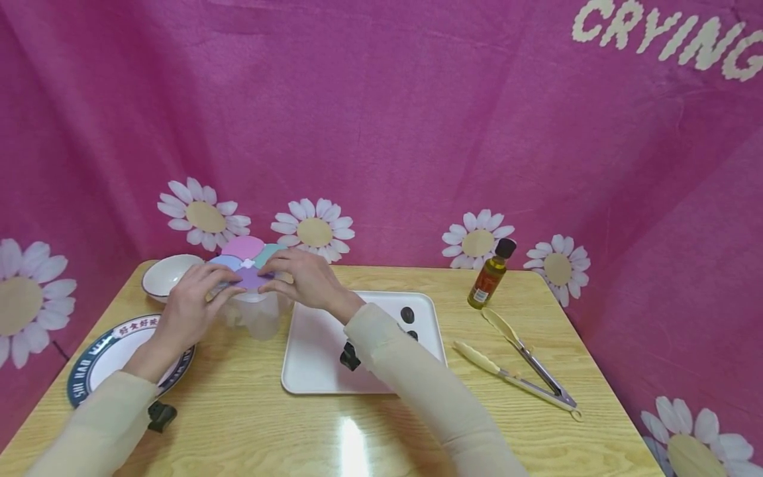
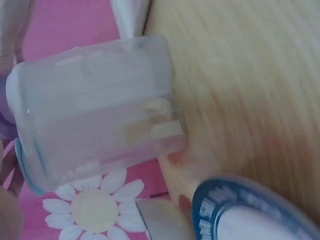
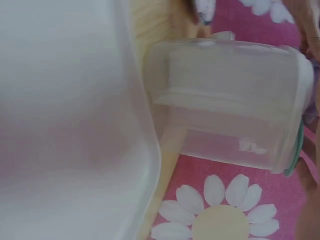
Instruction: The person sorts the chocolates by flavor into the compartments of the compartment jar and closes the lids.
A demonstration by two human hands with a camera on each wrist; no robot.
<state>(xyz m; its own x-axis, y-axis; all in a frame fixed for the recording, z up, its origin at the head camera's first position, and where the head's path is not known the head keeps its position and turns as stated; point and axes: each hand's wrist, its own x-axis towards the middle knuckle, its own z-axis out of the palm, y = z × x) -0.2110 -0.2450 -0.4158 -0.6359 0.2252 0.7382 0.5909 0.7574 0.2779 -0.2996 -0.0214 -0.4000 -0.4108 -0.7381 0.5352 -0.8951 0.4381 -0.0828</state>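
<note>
A clear container (image 1: 262, 321) stands at the back left of the table. Its top has petal-shaped lids in pink, blue, green and purple. On the left side of the purple lid (image 1: 253, 281), my left hand (image 1: 189, 301) pinches the edge between thumb and fingers. My right hand (image 1: 310, 277) does the same on the opposite side. Pale chunks (image 2: 167, 130) lie low in one compartment in the left wrist view. In the right wrist view, the container (image 3: 225, 100) shows translucent walls and a white upper rim, with fingers at its top.
A white tray (image 1: 312, 361) with dark oval pieces (image 1: 407, 315) lies right of the container, partly under my right sleeve. At left are a white bowl (image 1: 169, 275) and a blue-rimmed plate (image 1: 80, 374). An oil bottle (image 1: 487, 281) and tongs (image 1: 536, 394) are at right.
</note>
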